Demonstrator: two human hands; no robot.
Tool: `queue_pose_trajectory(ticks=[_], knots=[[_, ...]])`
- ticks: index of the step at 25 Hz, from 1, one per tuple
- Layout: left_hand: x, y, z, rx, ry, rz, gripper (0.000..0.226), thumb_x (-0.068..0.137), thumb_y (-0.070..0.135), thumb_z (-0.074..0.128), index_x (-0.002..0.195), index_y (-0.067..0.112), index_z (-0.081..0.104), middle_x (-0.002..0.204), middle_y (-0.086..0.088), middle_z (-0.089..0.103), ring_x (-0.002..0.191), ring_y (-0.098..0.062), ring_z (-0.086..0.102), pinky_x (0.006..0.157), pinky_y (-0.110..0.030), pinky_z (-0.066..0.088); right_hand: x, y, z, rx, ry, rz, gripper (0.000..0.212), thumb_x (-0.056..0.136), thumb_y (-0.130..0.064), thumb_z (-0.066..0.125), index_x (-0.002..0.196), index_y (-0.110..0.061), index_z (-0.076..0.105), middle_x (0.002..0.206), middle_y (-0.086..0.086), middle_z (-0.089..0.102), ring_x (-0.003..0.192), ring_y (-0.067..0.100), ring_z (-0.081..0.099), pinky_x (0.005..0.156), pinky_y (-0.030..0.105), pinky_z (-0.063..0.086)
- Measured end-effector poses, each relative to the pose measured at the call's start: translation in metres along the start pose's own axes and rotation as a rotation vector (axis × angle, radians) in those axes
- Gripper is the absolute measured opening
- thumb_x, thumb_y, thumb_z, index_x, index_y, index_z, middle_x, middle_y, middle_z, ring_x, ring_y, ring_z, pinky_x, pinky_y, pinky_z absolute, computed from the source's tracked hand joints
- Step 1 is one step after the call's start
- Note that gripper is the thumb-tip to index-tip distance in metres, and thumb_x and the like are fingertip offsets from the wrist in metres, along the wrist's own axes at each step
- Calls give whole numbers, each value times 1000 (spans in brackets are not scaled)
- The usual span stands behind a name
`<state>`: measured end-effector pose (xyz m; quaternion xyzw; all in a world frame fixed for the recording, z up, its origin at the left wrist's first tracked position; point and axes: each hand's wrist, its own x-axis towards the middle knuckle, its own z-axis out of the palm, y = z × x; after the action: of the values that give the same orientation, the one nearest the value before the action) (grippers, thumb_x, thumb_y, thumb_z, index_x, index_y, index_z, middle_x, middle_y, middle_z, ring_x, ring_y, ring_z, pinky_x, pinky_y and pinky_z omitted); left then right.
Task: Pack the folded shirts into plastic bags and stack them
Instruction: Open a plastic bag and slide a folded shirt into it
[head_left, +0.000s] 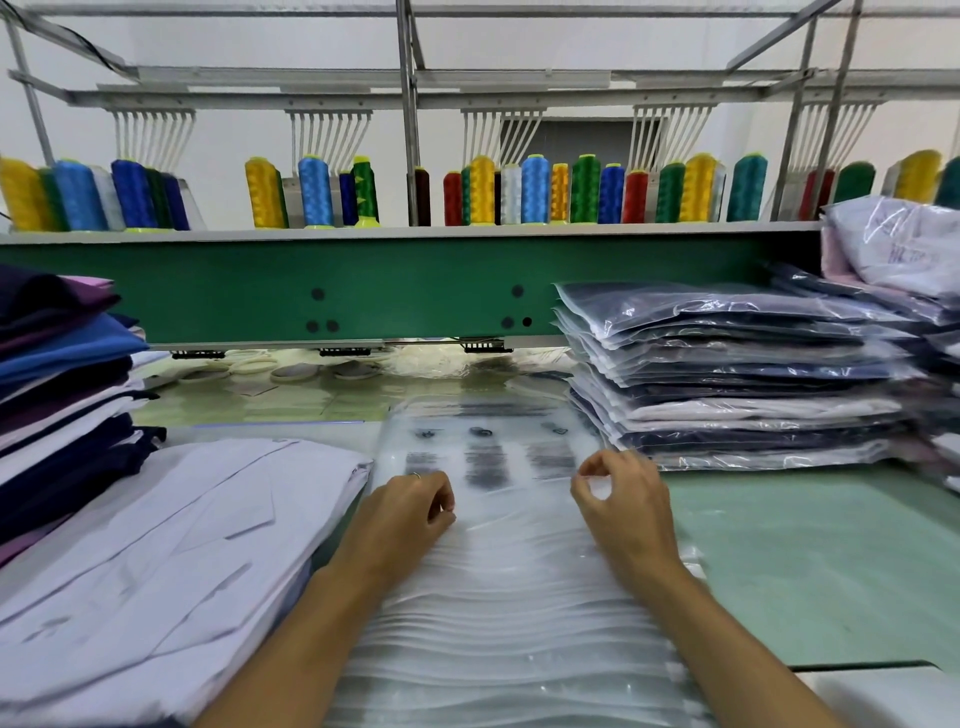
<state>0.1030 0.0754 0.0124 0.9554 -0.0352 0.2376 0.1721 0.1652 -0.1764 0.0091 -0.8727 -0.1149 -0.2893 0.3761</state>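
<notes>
A thick pile of empty clear plastic bags (509, 582) with dark print lies in front of me on the table. My left hand (410, 512) rests on the pile's left side, its fingers curled and pinching the top bag. My right hand (621, 499) pinches the top bag's film between thumb and forefinger at the pile's right side. A folded white shirt (156, 561) lies directly left of the bags. A tall stack of bagged shirts (737, 374) stands at the right.
A stack of folded shirts (62, 389) in blue, purple, navy and white stands at the far left. The green machine beam (363, 286) crosses the back, with thread cones (483, 189) on the shelf above. More bagged shirts (904, 244) are piled far right. Green tabletop (810, 561) shows at right.
</notes>
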Motion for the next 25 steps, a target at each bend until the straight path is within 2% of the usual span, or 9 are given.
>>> queue_pose_trajectory(ticks=[3, 7, 9, 11, 14, 17, 19, 21, 25], knots=[[0, 4, -1, 24, 57, 46, 12, 90, 25, 66, 89, 30, 56, 76, 13, 57, 73, -9, 55, 66, -31, 49, -2, -3, -2, -16, 6, -14, 15, 85, -23, 67, 82, -29, 55, 83, -15, 60, 91, 13, 51, 82, 33, 32], [1, 9, -2, 59, 174, 144, 21, 89, 11, 69, 88, 27, 54, 81, 10, 54, 68, -14, 50, 56, -39, 50, -5, -5, -1, -29, -66, -188, 22, 85, -7, 66, 83, -30, 63, 84, -16, 67, 89, 14, 59, 86, 39, 41], [1, 9, -2, 100, 217, 190, 27, 87, -2, 68, 84, 24, 63, 87, 9, 56, 70, -13, 50, 48, -37, 48, -3, -4, 0, -99, -148, -236, 35, 85, 1, 63, 90, -31, 75, 105, -17, 72, 108, 14, 58, 94, 36, 37], [2, 6, 2, 136, 213, 198, 36, 86, -10, 65, 89, 25, 73, 98, 9, 61, 85, -13, 55, 50, -34, 50, -2, -2, 2, -229, -220, -244, 53, 84, 7, 56, 112, -34, 75, 131, -17, 64, 127, 12, 48, 100, 33, 33], [3, 0, 10, 160, 98, 121, 50, 91, -5, 53, 119, 32, 71, 127, 15, 61, 117, -15, 50, 76, -34, 54, -3, -1, 4, -300, -238, -200, 73, 82, 11, 48, 139, -34, 58, 154, -15, 44, 142, 12, 32, 110, 32, 28], [2, -2, 11, 185, 53, 51, 75, 84, -5, 49, 149, 32, 44, 153, 19, 43, 128, -15, 39, 94, -33, 49, -5, -4, 3, -240, -240, -142, 87, 81, 14, 43, 154, -33, 37, 167, -12, 17, 152, 13, 13, 121, 35, 19], [2, 3, 9, 220, 115, 52, 90, 76, -9, 50, 158, 24, 29, 164, 15, 26, 122, -21, 41, 91, -33, 49, -6, -6, 2, -202, -227, -144, 93, 80, 13, 42, 158, -34, 25, 169, -14, 2, 154, 11, 3, 124, 36, 15], [1, 11, 4, 258, 206, 34, 98, 69, -13, 50, 159, 16, 25, 168, 10, 14, 110, -24, 45, 78, -34, 50, -6, -8, 1, -174, -195, -154, 91, 84, 11, 40, 160, -34, 18, 169, -13, -5, 155, 11, -2, 125, 37, 16], [1, 25, -5, 288, 358, 16, 95, 67, -16, 53, 156, 8, 32, 169, 4, 14, 96, -27, 45, 64, -37, 48, -5, -9, -1, -165, -65, -177, 83, 94, 5, 41, 162, -28, 5, 170, -5, 3, 155, 16, 6, 124, 38, 21]])
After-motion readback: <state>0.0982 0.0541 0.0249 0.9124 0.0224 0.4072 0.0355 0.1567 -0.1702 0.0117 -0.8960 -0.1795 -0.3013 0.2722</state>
